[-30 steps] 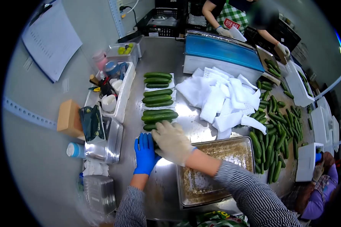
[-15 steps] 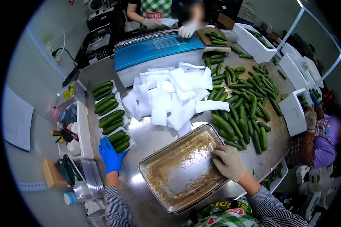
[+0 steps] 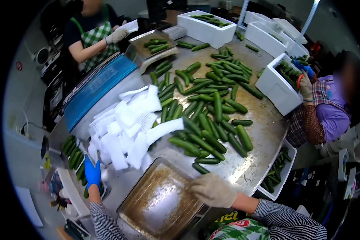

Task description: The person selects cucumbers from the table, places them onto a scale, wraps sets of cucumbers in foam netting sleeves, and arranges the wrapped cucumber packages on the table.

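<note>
My left hand [image 3: 93,172], in a blue glove, has its fingers apart at the left edge of a pile of white foam net sleeves [image 3: 122,128]. Beside and partly behind it, a row of cucumbers [image 3: 73,154] lies on white netting. My right hand [image 3: 214,191], in a pale cloth glove, is over the right rim of a shallow, brown-stained metal tray [image 3: 137,188]. Its fingers are blurred and partly hidden, so I cannot tell whether they grip the rim. Loose cucumbers [image 3: 212,138] are heaped just beyond the tray.
A blue-topped machine [image 3: 100,90] stands behind the sleeves, beside a scale [image 3: 158,52] bearing cucumbers. One person [image 3: 93,40] holds a white sleeve there. At right, another person [image 3: 328,104] handles a white foam box [image 3: 282,90]. A cucumber crate [image 3: 276,176] sits below the table edge.
The view has turned to the right. My left hand has gone from the near end of the cucumber row to the sleeves' edge. My right hand remains by the tray's right rim.
</note>
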A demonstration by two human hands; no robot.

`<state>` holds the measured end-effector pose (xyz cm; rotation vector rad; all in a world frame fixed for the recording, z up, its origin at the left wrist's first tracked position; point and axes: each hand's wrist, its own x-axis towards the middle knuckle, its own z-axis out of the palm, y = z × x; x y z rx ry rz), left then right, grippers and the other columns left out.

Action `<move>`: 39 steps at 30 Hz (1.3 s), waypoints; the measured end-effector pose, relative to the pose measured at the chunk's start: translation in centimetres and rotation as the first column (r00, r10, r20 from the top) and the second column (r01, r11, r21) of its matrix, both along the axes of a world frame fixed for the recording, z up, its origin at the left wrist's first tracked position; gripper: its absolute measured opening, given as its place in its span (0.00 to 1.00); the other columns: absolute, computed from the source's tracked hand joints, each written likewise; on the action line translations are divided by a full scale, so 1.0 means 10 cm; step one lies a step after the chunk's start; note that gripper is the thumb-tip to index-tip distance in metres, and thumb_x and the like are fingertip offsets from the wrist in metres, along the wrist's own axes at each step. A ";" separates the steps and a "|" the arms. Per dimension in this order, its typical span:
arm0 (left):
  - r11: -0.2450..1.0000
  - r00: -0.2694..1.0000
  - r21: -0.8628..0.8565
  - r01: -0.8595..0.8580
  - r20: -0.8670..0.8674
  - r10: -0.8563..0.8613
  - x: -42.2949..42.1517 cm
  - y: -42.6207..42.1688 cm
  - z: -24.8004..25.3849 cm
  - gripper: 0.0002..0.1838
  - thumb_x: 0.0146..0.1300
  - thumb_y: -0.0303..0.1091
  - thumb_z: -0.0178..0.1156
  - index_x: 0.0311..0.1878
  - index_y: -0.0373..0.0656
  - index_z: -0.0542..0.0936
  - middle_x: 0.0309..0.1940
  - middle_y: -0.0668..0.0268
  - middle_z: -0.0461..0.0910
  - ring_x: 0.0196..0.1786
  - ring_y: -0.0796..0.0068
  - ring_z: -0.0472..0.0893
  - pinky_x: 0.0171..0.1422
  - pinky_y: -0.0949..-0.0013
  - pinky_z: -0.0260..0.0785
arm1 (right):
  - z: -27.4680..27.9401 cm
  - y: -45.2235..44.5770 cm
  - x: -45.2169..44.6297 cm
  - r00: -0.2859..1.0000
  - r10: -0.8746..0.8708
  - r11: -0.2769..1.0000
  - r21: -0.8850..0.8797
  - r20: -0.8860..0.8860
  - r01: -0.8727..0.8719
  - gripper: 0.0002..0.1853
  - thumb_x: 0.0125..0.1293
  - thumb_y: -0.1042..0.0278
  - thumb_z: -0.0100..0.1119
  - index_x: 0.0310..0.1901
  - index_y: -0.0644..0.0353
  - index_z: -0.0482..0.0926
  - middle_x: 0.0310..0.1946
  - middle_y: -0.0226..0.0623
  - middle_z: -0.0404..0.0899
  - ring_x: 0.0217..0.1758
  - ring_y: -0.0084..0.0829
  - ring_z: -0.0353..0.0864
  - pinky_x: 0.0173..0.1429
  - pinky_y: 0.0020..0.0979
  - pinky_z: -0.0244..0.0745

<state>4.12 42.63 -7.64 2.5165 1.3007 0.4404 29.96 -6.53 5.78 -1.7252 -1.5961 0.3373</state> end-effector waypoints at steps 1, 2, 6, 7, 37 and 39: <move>0.999 0.995 -0.036 -0.039 -0.091 0.035 0.12 0.15 -0.13 0.43 0.65 0.39 0.63 0.77 0.33 0.53 0.69 0.37 0.66 0.68 0.39 0.69 0.72 0.54 0.63 | 0.04 -0.01 0.00 1.000 -0.008 1.000 0.026 0.015 0.008 0.07 0.57 0.71 0.62 0.35 0.63 0.77 0.34 0.41 0.80 0.38 0.44 0.81 0.44 0.42 0.77; 0.984 0.959 -0.065 -0.163 -0.246 0.142 0.30 0.13 -0.10 0.41 0.64 0.36 0.62 0.76 0.34 0.56 0.61 0.35 0.73 0.61 0.37 0.75 0.64 0.50 0.70 | 0.08 -0.05 0.02 0.999 -0.020 0.999 0.049 0.028 0.019 0.06 0.57 0.70 0.61 0.33 0.63 0.77 0.32 0.41 0.79 0.37 0.44 0.81 0.43 0.42 0.76; 0.984 0.880 -0.016 -0.176 -0.450 0.150 0.32 0.33 -0.54 0.24 0.55 0.29 0.58 0.55 0.30 0.77 0.45 0.36 0.81 0.47 0.34 0.80 0.52 0.47 0.74 | -0.04 -0.41 0.55 0.981 -0.185 0.974 -0.122 0.052 0.190 0.09 0.57 0.67 0.62 0.32 0.63 0.75 0.33 0.43 0.79 0.38 0.47 0.80 0.43 0.44 0.75; 0.983 0.912 0.000 -0.184 -0.373 0.170 0.33 0.27 -0.49 0.22 0.53 0.29 0.57 0.52 0.29 0.78 0.43 0.36 0.82 0.46 0.35 0.81 0.51 0.48 0.74 | -0.11 -0.52 0.83 0.954 -0.293 0.935 -0.190 0.058 0.299 0.09 0.57 0.67 0.62 0.33 0.63 0.76 0.34 0.44 0.79 0.39 0.47 0.80 0.43 0.45 0.75; 0.378 0.822 -0.824 0.422 0.523 0.225 3.82 -4.81 0.87 0.27 0.78 0.43 0.51 0.72 0.35 0.66 0.64 0.59 0.73 0.61 0.69 0.76 0.64 0.62 0.72 | -0.79 -0.81 2.75 0.842 -0.539 0.839 -0.113 -0.029 0.533 0.15 0.76 0.66 0.42 0.55 0.65 0.73 0.48 0.50 0.79 0.53 0.45 0.79 0.61 0.42 0.76; 0.454 0.852 -0.803 0.385 0.498 0.159 3.79 -5.02 0.59 0.29 0.79 0.46 0.49 0.72 0.34 0.65 0.65 0.59 0.72 0.63 0.72 0.74 0.64 0.61 0.72 | -0.77 -0.67 2.20 0.640 -0.439 0.867 -0.112 -0.631 0.485 0.09 0.68 0.69 0.53 0.43 0.62 0.80 0.49 0.47 0.79 0.54 0.48 0.78 0.63 0.43 0.71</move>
